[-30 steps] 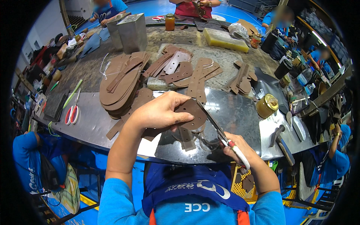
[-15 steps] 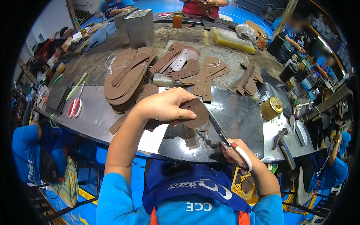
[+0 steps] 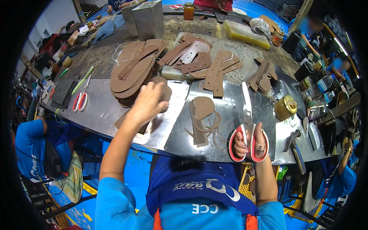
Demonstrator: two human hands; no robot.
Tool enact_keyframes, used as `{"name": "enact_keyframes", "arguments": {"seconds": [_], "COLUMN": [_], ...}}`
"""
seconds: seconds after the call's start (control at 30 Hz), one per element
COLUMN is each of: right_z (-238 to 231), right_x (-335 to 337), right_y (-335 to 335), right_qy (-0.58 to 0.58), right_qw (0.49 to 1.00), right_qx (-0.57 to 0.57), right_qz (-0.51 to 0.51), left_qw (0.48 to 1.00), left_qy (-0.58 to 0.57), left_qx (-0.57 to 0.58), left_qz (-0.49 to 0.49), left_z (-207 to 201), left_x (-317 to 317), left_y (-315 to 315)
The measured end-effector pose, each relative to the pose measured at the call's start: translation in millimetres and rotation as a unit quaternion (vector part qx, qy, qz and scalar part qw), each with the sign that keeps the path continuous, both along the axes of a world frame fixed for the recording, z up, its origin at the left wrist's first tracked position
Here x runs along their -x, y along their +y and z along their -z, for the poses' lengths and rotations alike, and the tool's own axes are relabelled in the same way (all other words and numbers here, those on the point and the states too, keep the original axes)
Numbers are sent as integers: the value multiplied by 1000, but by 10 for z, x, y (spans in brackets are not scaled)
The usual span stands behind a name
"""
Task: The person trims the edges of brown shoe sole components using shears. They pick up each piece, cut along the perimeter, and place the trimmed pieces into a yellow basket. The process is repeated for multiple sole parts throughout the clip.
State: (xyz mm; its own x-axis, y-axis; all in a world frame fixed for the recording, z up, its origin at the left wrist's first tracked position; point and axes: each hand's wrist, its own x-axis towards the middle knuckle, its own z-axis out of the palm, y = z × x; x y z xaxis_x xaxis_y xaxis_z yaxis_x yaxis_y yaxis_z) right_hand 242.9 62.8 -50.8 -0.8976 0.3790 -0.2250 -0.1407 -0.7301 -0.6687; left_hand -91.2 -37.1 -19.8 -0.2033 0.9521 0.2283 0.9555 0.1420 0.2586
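Observation:
My left hand (image 3: 147, 102) is open, its fingers stretched out at brown leather pieces (image 3: 165, 92) beside the large pile. Part of those pieces is hidden under the hand. In my right hand (image 3: 249, 143) are scissors (image 3: 247, 103) with red and white handles, fingers through the loops, blades pointing away from me. Between the hands, on the dark cutting mat (image 3: 178, 140), lie a rounded brown leather piece (image 3: 205, 107), a straight strip (image 3: 200, 136) and thin curled offcuts (image 3: 217, 122). Several large sole-shaped leather pieces (image 3: 128, 86) are stacked just beyond my left hand.
Leather straps (image 3: 216, 76) and more cut pieces (image 3: 258, 78) lie farther back. A second pair of scissors (image 3: 80, 100) is at left. To the right are a glue jar (image 3: 285, 108), a hammer (image 3: 294, 147) and a blade (image 3: 314, 137). Metal tins (image 3: 148, 21) stand behind.
My left hand has let go of the rounded leather piece and moved left to the leather pile. The piece now lies on the mat. The scissors have swung upright, away from it.

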Motion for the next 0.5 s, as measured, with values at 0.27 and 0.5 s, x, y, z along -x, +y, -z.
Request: {"name": "enact_keyframes", "arguments": {"seconds": [0.27, 0.5], "right_z": [21, 69], "right_x": [-14, -25], "right_y": [-60, -48], "right_qy": [7, 53], "right_qw": [999, 998], "right_qx": [-6, 6], "right_qz": [53, 27], "left_qw": [998, 991], "left_qy": [-9, -72], "left_qx": [-35, -39], "left_qz": [46, 110], "left_z": [173, 180], "left_x": [-1043, -920], "left_y": [361, 257]}}
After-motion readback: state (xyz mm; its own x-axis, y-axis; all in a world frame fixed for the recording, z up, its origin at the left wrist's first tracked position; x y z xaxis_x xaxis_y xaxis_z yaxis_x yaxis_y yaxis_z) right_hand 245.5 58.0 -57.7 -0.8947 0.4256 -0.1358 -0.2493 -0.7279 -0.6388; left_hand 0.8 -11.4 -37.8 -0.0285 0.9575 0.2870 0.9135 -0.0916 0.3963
